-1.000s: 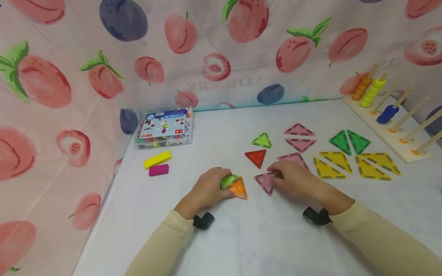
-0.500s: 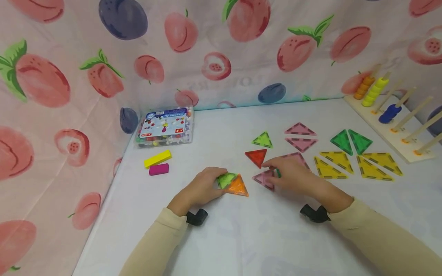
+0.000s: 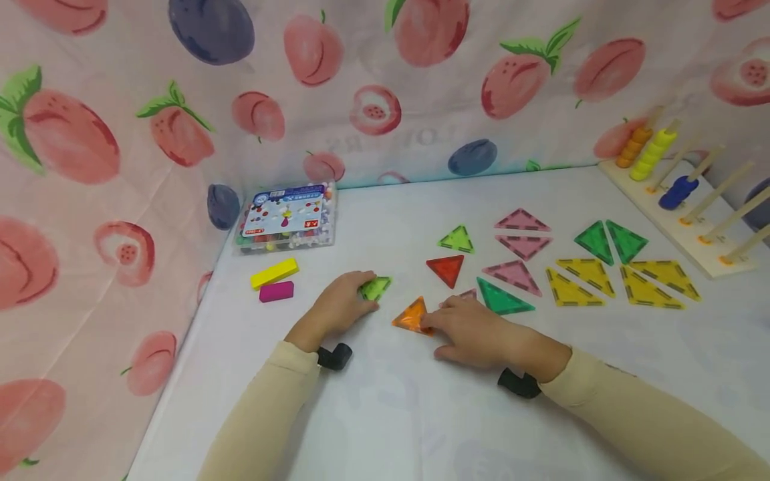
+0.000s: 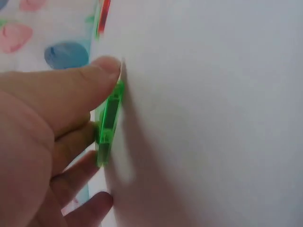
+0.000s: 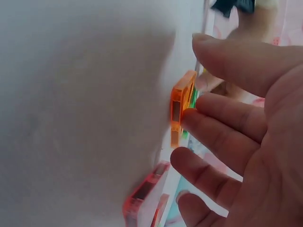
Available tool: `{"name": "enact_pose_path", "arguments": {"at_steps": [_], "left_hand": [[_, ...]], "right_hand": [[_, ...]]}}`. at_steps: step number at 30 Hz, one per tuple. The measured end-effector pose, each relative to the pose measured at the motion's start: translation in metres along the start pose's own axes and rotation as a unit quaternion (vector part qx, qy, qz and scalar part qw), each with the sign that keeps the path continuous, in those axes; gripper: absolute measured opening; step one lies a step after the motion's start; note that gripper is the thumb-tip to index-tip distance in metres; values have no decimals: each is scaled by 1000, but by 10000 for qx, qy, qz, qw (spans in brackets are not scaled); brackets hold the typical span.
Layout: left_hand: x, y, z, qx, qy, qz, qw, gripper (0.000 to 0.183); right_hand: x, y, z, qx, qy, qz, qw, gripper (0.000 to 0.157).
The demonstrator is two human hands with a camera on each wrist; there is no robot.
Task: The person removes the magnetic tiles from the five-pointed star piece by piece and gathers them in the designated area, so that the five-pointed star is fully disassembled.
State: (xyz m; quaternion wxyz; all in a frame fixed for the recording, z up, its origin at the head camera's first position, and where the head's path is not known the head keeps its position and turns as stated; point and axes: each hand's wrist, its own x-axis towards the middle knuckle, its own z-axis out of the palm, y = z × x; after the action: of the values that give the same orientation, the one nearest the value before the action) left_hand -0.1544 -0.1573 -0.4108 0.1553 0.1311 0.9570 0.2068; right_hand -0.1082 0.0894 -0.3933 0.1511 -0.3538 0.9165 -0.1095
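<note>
My left hand [image 3: 338,304] grips a light green triangular magnetic tile [image 3: 375,288], thumb and fingers at its edges; the left wrist view shows that green tile [image 4: 110,124] between them. To its right, my right hand [image 3: 475,332] touches an orange triangular tile [image 3: 410,316] with its fingertips. In the right wrist view the fingers reach out fairly straight to the orange tile [image 5: 177,113], with the thumb apart from it. A pink tile [image 3: 468,294] is mostly hidden behind the right hand. Just beyond lie a red triangle [image 3: 446,269] and a dark green triangle [image 3: 502,298].
Pink tiles [image 3: 522,220], green tiles [image 3: 594,242] and several yellow tiles [image 3: 571,288] lie to the right. A wooden peg stacker [image 3: 692,234] stands at far right. At left are a clear bead box [image 3: 285,217], a yellow block [image 3: 275,274] and a magenta block [image 3: 277,292].
My left hand has drawn the light green tile leftward and away from the orange one. My right hand has left the dark green and pink tiles and come to the orange tile.
</note>
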Motion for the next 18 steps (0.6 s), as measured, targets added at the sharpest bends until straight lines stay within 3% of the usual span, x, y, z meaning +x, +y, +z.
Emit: {"name": "enact_pose_path", "arguments": {"at_steps": [3, 11, 18], "left_hand": [[16, -4, -6, -116, -62, -121, 9998, 60], [61, 9, -9, -230, -384, 183, 9988, 49], [73, 19, -14, -444, -554, 258, 9971, 50]], "right_hand": [[0, -1, 0, -40, 24, 106, 9999, 49], [7, -1, -1, -137, 158, 436, 9988, 52], [18, -6, 0, -231, 250, 746, 9966, 50]]}}
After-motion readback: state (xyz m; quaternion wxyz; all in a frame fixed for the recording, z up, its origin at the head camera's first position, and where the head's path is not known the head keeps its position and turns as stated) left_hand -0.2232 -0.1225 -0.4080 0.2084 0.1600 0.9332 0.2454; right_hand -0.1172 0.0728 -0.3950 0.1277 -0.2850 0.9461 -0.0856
